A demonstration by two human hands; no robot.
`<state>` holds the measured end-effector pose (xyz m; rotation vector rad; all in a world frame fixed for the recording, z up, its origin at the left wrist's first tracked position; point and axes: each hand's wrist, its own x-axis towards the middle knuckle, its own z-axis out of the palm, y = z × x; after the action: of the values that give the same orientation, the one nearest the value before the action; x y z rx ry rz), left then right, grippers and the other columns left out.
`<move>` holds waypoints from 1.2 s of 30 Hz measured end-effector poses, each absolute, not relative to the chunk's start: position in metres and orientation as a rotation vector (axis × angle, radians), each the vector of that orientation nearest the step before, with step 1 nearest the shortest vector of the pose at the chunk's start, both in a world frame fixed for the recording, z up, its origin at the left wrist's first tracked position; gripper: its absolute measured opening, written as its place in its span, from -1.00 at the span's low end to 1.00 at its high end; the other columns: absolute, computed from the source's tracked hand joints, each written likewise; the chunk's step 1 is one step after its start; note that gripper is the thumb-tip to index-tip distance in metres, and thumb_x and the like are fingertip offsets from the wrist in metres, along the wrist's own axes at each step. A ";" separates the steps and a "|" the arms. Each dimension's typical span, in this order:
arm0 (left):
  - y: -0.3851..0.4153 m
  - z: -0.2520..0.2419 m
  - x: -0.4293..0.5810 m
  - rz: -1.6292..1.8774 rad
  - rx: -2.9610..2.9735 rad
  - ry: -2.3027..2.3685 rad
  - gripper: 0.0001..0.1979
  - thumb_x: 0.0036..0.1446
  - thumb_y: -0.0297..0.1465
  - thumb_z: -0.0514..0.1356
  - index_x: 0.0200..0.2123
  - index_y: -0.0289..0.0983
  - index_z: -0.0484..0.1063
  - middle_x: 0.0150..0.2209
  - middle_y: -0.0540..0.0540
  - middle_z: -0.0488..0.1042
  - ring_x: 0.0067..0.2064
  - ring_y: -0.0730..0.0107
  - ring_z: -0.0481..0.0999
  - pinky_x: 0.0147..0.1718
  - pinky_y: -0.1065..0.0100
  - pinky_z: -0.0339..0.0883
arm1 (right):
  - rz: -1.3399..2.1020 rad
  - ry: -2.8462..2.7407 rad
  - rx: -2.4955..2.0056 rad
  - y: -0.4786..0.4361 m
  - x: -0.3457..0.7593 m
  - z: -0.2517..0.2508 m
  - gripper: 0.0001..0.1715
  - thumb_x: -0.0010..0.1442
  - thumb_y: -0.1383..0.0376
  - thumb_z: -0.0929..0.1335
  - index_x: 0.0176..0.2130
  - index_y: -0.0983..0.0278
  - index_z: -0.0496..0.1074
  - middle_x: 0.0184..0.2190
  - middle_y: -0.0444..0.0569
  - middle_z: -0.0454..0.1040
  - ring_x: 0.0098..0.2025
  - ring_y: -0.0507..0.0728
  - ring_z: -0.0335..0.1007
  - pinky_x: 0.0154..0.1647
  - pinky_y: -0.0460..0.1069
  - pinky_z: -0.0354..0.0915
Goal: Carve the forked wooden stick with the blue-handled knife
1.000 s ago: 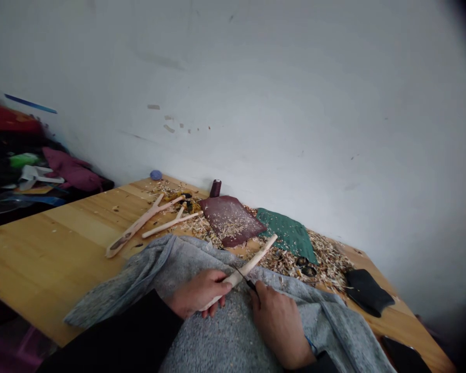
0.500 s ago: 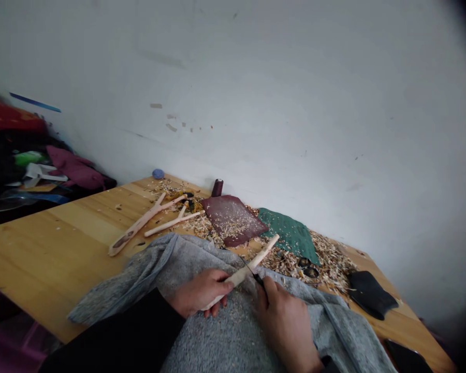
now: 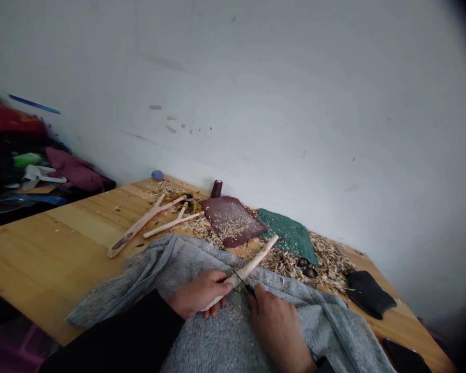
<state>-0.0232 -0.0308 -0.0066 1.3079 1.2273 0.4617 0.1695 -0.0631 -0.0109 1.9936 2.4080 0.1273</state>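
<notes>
A pale, peeled wooden stick (image 3: 255, 263) slants up to the right over a grey cloth (image 3: 217, 342). My left hand (image 3: 200, 294) is closed round its lower end. In my right hand (image 3: 277, 324) is a knife (image 3: 242, 280) with a dark handle, gripped in closed fingers. Its thin blade lies across the stick just above my left thumb. Most of the handle is hidden in the hand.
Two forked wooden branches (image 3: 137, 226) lie on the wooden table (image 3: 42, 233). Behind the stick are a maroon sheet (image 3: 233, 215), a green sheet (image 3: 287, 233), scissors (image 3: 307, 268) and many wood shavings (image 3: 332, 261). A black flat piece (image 3: 369, 294) and a phone (image 3: 406, 356) lie right.
My right hand and the knife have moved down and left along the stick, toward my left hand. My left hand and the stick have hardly moved.
</notes>
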 end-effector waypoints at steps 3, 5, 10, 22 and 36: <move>-0.031 -0.006 -0.023 0.453 1.309 1.234 -0.83 0.13 -0.23 0.09 -0.35 -0.21 0.27 -0.53 0.08 0.36 -0.68 0.57 0.25 -0.73 0.48 0.06 | 0.124 2.416 1.998 -0.063 0.169 -0.010 -0.74 0.41 0.32 0.22 -0.22 0.20 0.48 -0.37 -0.04 0.63 -0.37 0.12 0.60 -0.51 -0.06 0.13; -0.031 -0.006 -0.023 0.443 1.313 1.241 -0.85 0.13 -0.25 0.08 -0.35 -0.21 0.28 -0.53 0.08 0.36 -0.67 0.55 0.25 -0.73 0.46 0.06 | 0.131 2.420 1.999 -0.064 0.169 -0.009 -0.74 0.40 0.31 0.23 -0.22 0.21 0.48 -0.38 -0.04 0.62 -0.38 0.12 0.59 -0.51 -0.07 0.13; -0.033 -0.002 -0.022 0.443 1.317 1.258 -0.87 0.18 -0.30 0.03 -0.33 -0.23 0.28 -0.51 0.07 0.36 -0.66 0.55 0.25 -0.69 0.44 0.05 | 0.193 2.448 1.983 -0.064 0.171 -0.013 -0.73 0.40 0.34 0.21 -0.23 0.22 0.48 -0.40 -0.03 0.62 -0.39 0.10 0.59 -0.53 -0.09 0.11; -0.032 -0.004 -0.023 0.436 1.333 1.221 -0.80 0.21 -0.23 0.05 -0.27 -0.23 0.32 -0.51 0.09 0.36 -0.66 0.56 0.27 -0.72 0.48 0.07 | 0.231 2.497 1.986 -0.071 0.167 -0.003 -0.79 0.39 0.29 0.24 -0.22 0.18 0.45 -0.36 -0.07 0.62 -0.41 0.11 0.58 -0.53 -0.09 0.14; -0.031 -0.010 -0.024 0.473 1.306 1.228 -0.79 0.18 -0.21 0.08 -0.28 -0.24 0.28 -0.49 0.10 0.38 -0.66 0.59 0.28 -0.71 0.50 0.06 | 0.139 2.410 1.971 -0.072 0.158 -0.013 -0.68 0.38 0.37 0.18 -0.20 0.16 0.49 -0.38 -0.06 0.63 -0.36 0.13 0.62 -0.48 -0.10 0.27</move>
<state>-0.0238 -0.0309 -0.0105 1.3056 1.2281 0.4729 0.1581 -0.0724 -0.0132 1.9712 2.4101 0.1394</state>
